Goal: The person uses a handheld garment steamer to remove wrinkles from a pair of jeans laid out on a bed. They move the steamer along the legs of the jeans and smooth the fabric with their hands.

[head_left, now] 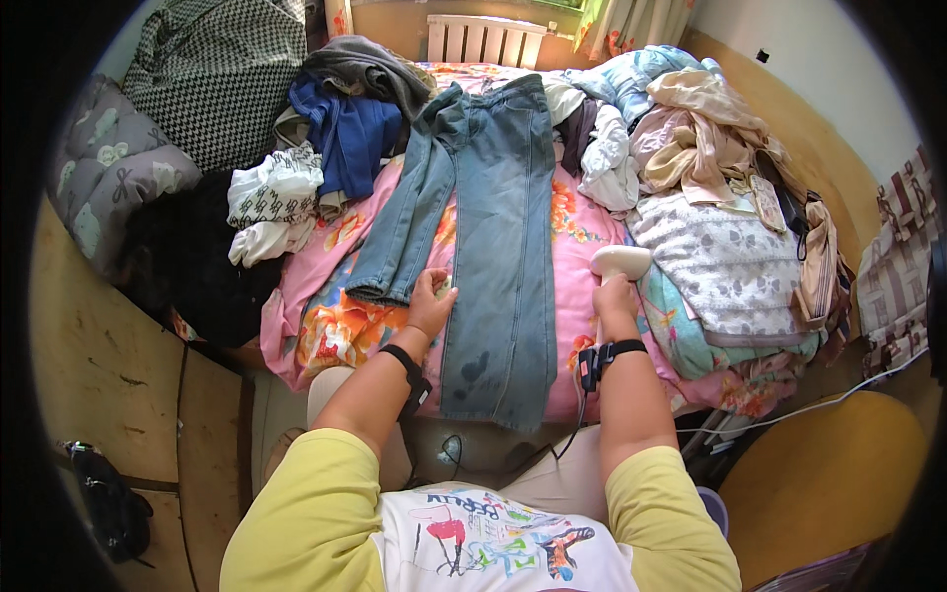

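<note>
A pair of blue jeans (498, 227) lies on the bed, waist at the far end. One leg stretches to the near edge and has dark damp-looking spots low down; the other leg angles left and ends higher. My left hand (430, 304) rests at the inner edge of the longer leg, thumb and fingers apart, touching the denim. In my right hand (616, 298) is a white handheld garment steamer (621, 261), gripped by its handle. Its head sits just right of the jeans, above the pink floral bedding (582, 286).
Rumpled clothes, including a blue garment (350, 138), pile up on the left. On the right lie a grey-and-white patterned cloth (715, 261) and a beige garment (691, 123). A white cord (819, 405) runs along the right, above a yellow round surface (829, 483).
</note>
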The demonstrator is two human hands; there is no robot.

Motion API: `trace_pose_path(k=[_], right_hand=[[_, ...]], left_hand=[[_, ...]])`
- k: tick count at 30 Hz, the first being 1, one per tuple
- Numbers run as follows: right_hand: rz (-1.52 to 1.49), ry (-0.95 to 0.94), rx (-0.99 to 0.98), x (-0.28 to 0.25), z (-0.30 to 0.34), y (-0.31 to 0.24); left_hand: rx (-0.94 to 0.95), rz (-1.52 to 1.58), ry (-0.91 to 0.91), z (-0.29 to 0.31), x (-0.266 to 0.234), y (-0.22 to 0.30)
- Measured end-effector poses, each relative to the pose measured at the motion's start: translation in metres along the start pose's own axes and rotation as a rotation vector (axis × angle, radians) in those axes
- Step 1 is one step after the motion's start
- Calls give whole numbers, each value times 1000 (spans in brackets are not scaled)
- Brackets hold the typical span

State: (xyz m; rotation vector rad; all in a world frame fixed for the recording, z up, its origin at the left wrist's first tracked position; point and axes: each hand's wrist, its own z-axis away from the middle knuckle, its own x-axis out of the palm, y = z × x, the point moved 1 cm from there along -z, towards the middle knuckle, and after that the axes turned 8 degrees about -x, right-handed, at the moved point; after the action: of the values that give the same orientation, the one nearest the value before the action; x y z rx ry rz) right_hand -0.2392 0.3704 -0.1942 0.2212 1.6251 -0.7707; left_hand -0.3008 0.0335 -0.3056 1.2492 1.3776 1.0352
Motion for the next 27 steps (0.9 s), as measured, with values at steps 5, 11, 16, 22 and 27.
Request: trace_pose_path(k=[5, 11, 16, 22, 27], right_hand=[[-66, 128, -106, -3, 9, 6], [-1014, 60, -417, -11, 100, -34], [-1312, -358, -205, -7, 175, -67], [-1362, -663, -130, 48, 189, -59], [-1477, -801, -53, 70, 194, -54]], left_hand=[[27, -52, 18, 2, -1, 9], [75, -124, 30, -1, -6, -5], [-16, -104, 7, -9, -3, -6], [-443, 439, -292, 1, -22, 15], [-639, 512, -164, 32, -39, 33]])
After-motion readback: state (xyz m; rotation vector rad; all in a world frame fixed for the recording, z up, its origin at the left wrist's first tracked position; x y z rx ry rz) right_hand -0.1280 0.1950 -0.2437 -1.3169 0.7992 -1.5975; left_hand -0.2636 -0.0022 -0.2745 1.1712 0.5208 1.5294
